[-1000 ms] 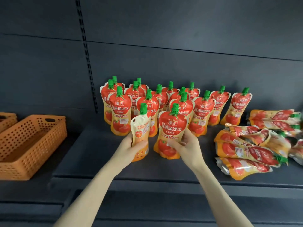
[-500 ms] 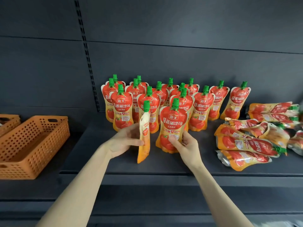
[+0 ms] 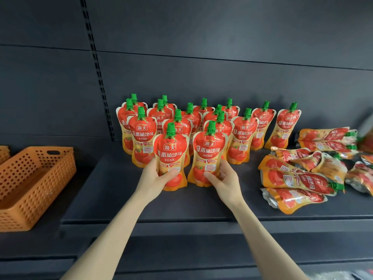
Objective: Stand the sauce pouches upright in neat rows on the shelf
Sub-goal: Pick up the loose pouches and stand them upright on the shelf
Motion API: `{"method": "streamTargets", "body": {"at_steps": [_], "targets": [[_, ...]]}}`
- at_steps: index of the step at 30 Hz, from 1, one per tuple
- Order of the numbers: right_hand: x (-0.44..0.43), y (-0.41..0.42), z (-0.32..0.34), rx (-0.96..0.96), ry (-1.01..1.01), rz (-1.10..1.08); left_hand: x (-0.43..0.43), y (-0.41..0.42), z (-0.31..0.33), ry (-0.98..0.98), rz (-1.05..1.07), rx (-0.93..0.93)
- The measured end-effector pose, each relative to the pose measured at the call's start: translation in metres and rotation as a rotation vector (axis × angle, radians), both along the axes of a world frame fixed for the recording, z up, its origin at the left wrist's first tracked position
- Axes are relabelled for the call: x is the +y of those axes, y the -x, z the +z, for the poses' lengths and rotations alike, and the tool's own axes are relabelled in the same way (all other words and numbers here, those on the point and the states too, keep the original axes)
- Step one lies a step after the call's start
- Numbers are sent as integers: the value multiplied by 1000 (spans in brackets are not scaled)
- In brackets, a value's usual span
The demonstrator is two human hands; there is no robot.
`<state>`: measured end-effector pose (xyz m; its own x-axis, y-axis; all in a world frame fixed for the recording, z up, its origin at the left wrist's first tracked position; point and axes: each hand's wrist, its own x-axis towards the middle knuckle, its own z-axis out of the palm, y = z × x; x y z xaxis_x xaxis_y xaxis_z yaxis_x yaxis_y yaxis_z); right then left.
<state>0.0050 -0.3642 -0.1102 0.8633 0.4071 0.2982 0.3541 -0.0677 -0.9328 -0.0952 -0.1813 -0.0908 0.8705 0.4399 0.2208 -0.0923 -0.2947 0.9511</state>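
Observation:
Red and orange sauce pouches with green caps stand in rows on the dark shelf (image 3: pixel 201 207). My left hand (image 3: pixel 155 178) grips a front pouch (image 3: pixel 171 150) upright, its printed front facing me. Beside it, my right hand (image 3: pixel 224 178) holds another front pouch (image 3: pixel 209 150) at its lower right. Both pouches rest on the shelf in front of the standing group (image 3: pixel 244 134). Several pouches lie flat in a heap (image 3: pixel 302 178) at the right of the shelf.
An orange perforated basket (image 3: pixel 30 186) sits on the lower left shelf, with a second one's edge (image 3: pixel 4 154) beyond it. A slotted upright (image 3: pixel 96 67) runs down the dark back panel. The shelf's front lip (image 3: pixel 201 221) is near my forearms.
My left hand has turned its pouch from edge-on to front-facing and set it beside the right-hand pouch. The right hand has stayed on its pouch.

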Motion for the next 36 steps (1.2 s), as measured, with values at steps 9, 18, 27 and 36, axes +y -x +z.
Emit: {"method": "streamTargets", "body": {"at_steps": [9,18,27,36], "targets": [[8,-12,1,-18,131,26,12,-8,-7,-5,-3,96],[7,-11,-1,-43,195,29,15,-10,-16,-38,44,66],[3,-9,0,-34,223,36,16,-9,-14,-71,41,92],[4,-6,2,8,225,7,5,-5,-11,-64,52,120]]}}
